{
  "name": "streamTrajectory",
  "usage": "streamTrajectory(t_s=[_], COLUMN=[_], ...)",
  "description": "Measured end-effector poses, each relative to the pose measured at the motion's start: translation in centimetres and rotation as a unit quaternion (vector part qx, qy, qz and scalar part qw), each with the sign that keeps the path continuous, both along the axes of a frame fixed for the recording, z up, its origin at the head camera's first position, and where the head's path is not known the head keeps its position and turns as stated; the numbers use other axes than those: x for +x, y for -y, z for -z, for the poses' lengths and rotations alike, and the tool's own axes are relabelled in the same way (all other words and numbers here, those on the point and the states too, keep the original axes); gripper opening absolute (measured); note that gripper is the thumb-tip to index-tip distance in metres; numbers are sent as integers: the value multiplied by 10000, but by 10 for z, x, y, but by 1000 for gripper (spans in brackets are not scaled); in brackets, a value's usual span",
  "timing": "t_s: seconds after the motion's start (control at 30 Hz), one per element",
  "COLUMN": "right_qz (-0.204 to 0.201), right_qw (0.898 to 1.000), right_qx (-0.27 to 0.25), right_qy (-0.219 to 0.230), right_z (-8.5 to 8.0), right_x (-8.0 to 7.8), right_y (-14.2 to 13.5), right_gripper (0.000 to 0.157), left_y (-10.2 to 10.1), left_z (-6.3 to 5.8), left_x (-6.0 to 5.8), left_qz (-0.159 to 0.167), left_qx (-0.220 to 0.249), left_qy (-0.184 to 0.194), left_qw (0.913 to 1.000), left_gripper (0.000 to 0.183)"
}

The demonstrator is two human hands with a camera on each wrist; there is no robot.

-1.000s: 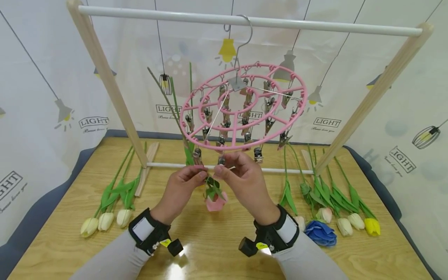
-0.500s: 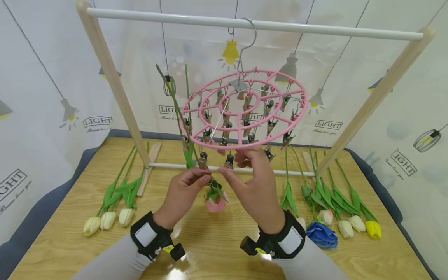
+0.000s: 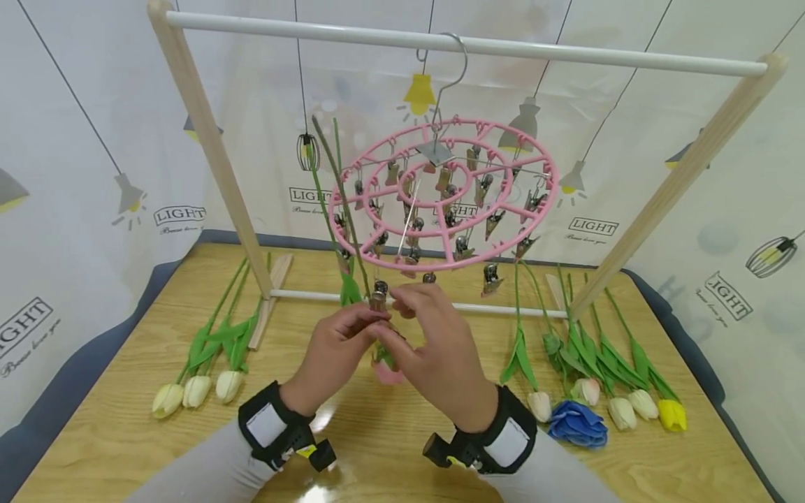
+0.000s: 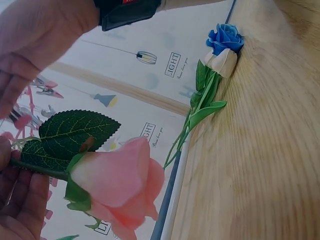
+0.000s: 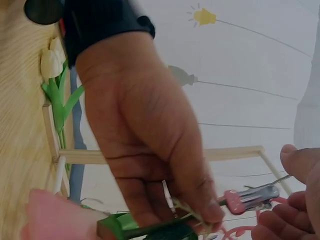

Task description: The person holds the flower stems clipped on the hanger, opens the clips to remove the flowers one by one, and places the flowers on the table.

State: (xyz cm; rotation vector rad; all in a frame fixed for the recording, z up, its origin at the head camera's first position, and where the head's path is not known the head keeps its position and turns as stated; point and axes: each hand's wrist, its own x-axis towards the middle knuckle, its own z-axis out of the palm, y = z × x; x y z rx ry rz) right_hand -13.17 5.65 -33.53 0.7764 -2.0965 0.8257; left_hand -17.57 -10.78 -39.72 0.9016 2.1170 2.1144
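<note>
My left hand (image 3: 339,346) pinches the stem of a pink rose (image 4: 117,175) just above its dark green leaf (image 4: 77,131); the bloom hangs downward. A metal clip (image 3: 379,295) with pink tips sits at the stem, right at the left fingertips. My right hand (image 3: 434,353) is close beside the clip, its thumb and fingers apart, and in its wrist view its fingers (image 5: 280,222) are near the clip's metal end. Above both hands hangs a round pink clip hanger (image 3: 449,264) with many metal clips. In the head view the right hand partly hides the bloom.
The hanger's hook is over the white bar (image 3: 302,29) of a wooden-legged rack. Other stems stand upright at the hanger's left side. White tulips (image 3: 196,392) lie at left; at right lie a blue rose (image 3: 577,425), pale tulips and a yellow tulip (image 3: 673,415).
The right hand drew away from a neighbouring clip, then came in toward the left hand. The left hand shifted slightly right with the stem and its clip; the hanger turned a little.
</note>
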Motion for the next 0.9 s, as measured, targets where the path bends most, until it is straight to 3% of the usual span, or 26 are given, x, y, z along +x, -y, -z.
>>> streamTrajectory(t_s=[0.1,0.17,0.27,0.4,0.47,0.57,0.73,0.9], right_qz=[-65,-274,-624,-930,-1078,-1242,-1239,-1347], right_qw=[9973,9890,9636,9259,9097,8941,8888,8749], right_qx=[-152,-546,-1337,-2209,-2508,-2737,-2787,-2985], right_qy=[710,1344,2229,2921,3130,3322,3421,3568], right_z=[3,5,9,12,12,11,9,8], right_x=[-5,-8,-12,-15,-15,-15,-15,-14], right_y=[-1,-1,-2,-5,-6,-8,-9,-10], right_gripper=[52,51,44,30,25,22,21,23], left_y=[-1,-2,-3,-4,-4,-5,-5,-6], left_z=[-10,-16,-20,-16,-11,-2,2,-9], left_x=[6,10,14,14,13,9,7,13], left_qz=[-44,1,183,349,350,373,395,290], left_qx=[-132,-145,-95,-111,-171,-222,-221,-331], left_qy=[-73,-100,-147,-168,-172,-159,-100,-20], left_qw=[9999,9998,9997,9992,9991,9989,9989,9990], left_gripper=[18,17,18,19,17,16,17,18])
